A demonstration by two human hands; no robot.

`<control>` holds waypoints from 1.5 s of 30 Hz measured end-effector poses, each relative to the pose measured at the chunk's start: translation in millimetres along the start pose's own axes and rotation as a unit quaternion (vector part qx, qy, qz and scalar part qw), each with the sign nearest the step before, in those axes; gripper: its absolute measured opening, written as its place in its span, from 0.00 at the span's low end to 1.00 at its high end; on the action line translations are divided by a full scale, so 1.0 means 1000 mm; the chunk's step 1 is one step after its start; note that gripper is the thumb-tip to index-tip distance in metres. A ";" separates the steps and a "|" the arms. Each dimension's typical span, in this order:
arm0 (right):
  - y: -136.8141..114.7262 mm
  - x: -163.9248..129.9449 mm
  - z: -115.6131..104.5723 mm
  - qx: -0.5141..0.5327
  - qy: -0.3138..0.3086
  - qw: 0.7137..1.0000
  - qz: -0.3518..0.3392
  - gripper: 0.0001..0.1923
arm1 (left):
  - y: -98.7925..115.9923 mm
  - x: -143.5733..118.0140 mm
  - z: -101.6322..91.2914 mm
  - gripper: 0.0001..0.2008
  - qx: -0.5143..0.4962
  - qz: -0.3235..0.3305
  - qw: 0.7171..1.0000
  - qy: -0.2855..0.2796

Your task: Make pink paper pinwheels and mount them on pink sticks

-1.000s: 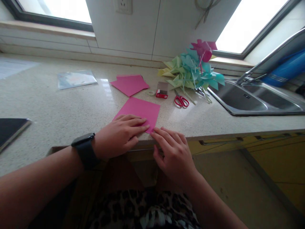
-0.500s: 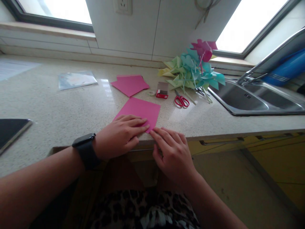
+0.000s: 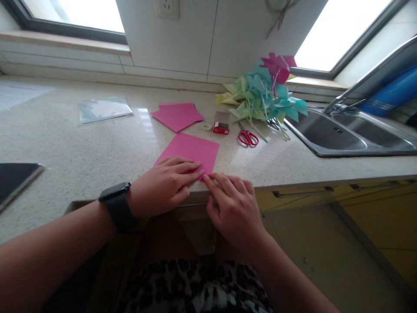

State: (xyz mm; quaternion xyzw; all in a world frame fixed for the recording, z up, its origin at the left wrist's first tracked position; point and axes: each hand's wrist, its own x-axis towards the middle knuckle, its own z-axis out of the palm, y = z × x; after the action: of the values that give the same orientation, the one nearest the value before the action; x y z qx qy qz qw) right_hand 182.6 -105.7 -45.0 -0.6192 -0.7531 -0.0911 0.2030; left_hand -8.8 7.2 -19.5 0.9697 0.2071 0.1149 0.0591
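Note:
A pink paper sheet (image 3: pixel 194 150) lies on the speckled countertop (image 3: pixel 97 148) near its front edge. My left hand (image 3: pixel 164 184), with a black watch on the wrist, lies flat on the sheet's near part, fingers pointing right. My right hand (image 3: pixel 236 208) rests at the counter's edge, its fingertips touching the sheet's near right corner beside the left fingertips. Neither hand holds anything.
Behind lie more pink sheets (image 3: pixel 177 115), a tape roll (image 3: pixel 206 127), a small red box (image 3: pixel 222 123), red scissors (image 3: pixel 247 136) and a pile of paper pinwheels (image 3: pixel 263 98). A steel sink (image 3: pixel 348 134) is at right, a plastic sleeve (image 3: pixel 104 108) and a dark book (image 3: pixel 14 177) at left.
My right hand's fingertips have slid slightly left along the sheet's near corner, closer to the left fingertips. My left hand has stayed put.

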 end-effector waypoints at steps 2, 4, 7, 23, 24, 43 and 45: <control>0.001 -0.001 0.001 0.010 0.005 1.000 0.001 0.21 | 0.000 0.000 0.000 0.24 0.000 0.000 1.000 0.000; 0.002 -0.004 0.001 0.025 0.014 1.000 0.002 0.19 | 0.000 0.000 0.000 0.24 -0.001 0.000 1.000 -0.001; 0.004 -0.007 0.003 0.038 0.023 0.999 -0.001 0.18 | -0.001 0.000 0.000 0.25 -0.002 0.002 1.000 -0.001; 0.002 -0.002 0.004 0.025 0.028 0.999 0.005 0.20 | 0.000 0.000 0.000 0.23 -0.010 -0.001 1.000 0.000; 0.001 -0.002 0.004 0.024 0.028 0.999 0.006 0.20 | 0.000 0.000 0.000 0.23 -0.012 -0.002 1.000 0.002; -0.003 0.002 0.004 0.002 0.030 0.999 0.017 0.21 | 0.000 0.000 0.000 0.25 -0.012 0.001 1.000 -0.003; -0.002 0.000 0.004 0.019 0.040 0.999 0.013 0.19 | 0.000 0.000 0.000 0.25 -0.017 0.000 1.000 -0.004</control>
State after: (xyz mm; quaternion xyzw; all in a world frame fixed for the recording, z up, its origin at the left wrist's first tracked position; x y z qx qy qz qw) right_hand 180.1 -104.3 -48.5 -0.6208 -0.7379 -0.0988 0.2457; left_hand -8.6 7.0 -19.6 0.9692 0.2046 0.1142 0.0760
